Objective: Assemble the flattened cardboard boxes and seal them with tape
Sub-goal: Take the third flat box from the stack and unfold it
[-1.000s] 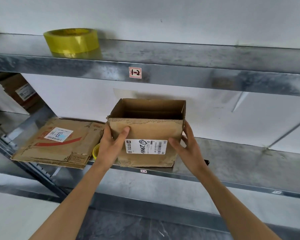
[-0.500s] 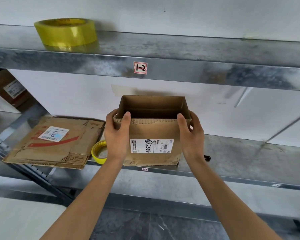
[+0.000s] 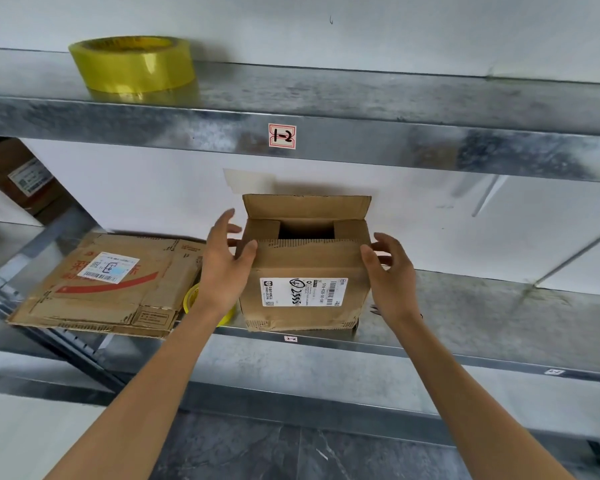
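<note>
1. A galvanised steel rack (image 3: 465, 154) stands against a white wall. Both its upper shelf (image 3: 361, 95) and its middle shelf (image 3: 499, 306) carry things.
2. A flattened cardboard box (image 3: 94, 306) lies on the left of the middle shelf. Its near edge overhangs the shelf lip, and a white shipping label and red print face up.
3. The open cardboard box (image 3: 305, 261) stands upright at the front of the middle shelf, near the flattened one and to its right. Its two side flaps are folded inward with a dark gap between them, and the back flap stands up. A white barcode label (image 3: 303, 292) sits on its front face.
4. The left hand (image 3: 226, 265) is at the box's upper left corner. Its thumb lies on the front face near the top edge. Its fingers are straight and spread wide beside the left wall, gripping nothing.
5. The right hand (image 3: 392, 275) is at the upper right corner, with the thumb against the front-right edge. Its fingers are loosely curved and apart beside the right wall, and I cannot tell whether they touch the cardboard.
6. A large roll of yellow tape (image 3: 136, 64) lies flat on the upper shelf, far to the left.
7. A smaller yellow tape roll (image 3: 191, 299) lies on the middle shelf between the two boxes, mostly hidden behind the left wrist.
8. A red-bordered sticker (image 3: 282, 136) marked "1-2" is stuck on the upper shelf's front edge.
</note>
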